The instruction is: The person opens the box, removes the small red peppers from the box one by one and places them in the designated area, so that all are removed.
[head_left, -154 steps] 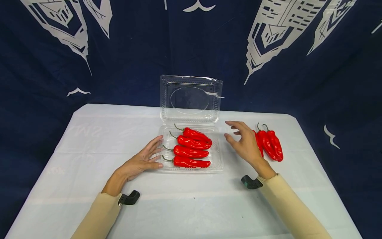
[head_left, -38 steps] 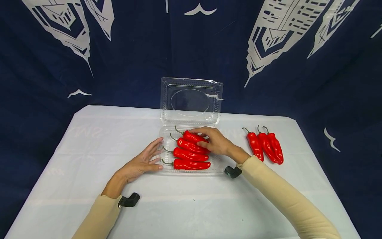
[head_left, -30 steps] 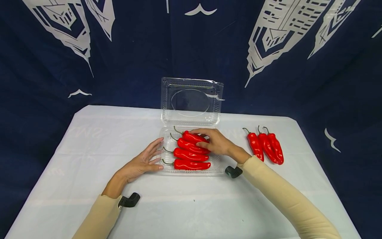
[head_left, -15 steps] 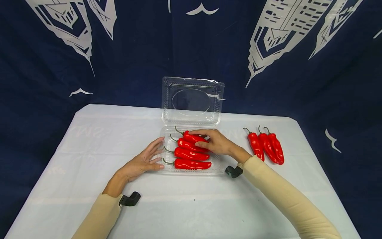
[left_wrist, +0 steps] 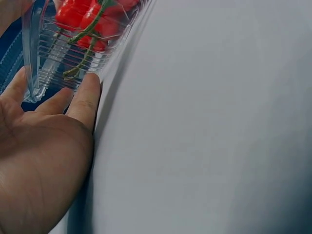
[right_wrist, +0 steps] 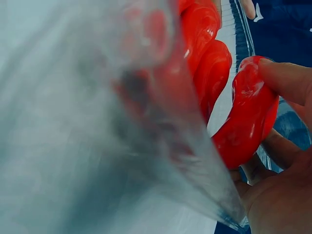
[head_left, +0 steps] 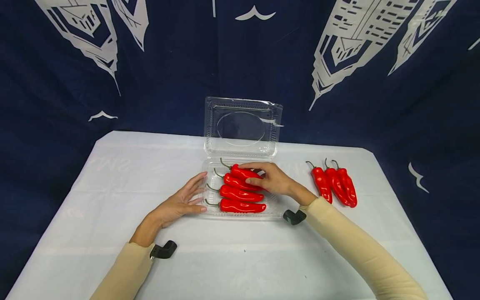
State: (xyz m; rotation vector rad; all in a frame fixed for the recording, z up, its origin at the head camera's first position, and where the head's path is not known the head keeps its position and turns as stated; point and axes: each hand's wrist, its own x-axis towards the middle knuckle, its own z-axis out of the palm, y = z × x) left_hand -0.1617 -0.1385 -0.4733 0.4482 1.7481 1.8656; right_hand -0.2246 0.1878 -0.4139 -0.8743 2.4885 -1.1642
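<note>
A clear plastic clamshell box (head_left: 276, 210) stands with its lid (head_left: 240, 148) raised at the back. Several long red peppers (head_left: 240, 193) lie across it in a row, green stems toward the left. My right hand (head_left: 276, 180) reaches in from the right and grips a red pepper (right_wrist: 246, 117) at the far end of the row, thumb on its near side. Its fingers hide the right ends of the two farthest peppers. Along the box's left wall, my left hand (head_left: 176, 206) rests with fingers extended, fingertips right at the plastic (left_wrist: 73, 80).
To the right of the box, three loose red peppers (head_left: 336, 185) lie side by side on the white table (head_left: 232, 254), stems pointing away. A dark blue printed cloth (head_left: 168, 83) hangs behind the table's back edge. Each wrist carries a small black camera (head_left: 163, 250).
About five seconds ago my right hand hovered between the box and the loose peppers; since then it has moved left onto the farthest peppers. Over the last second both hands stay nearly still.
</note>
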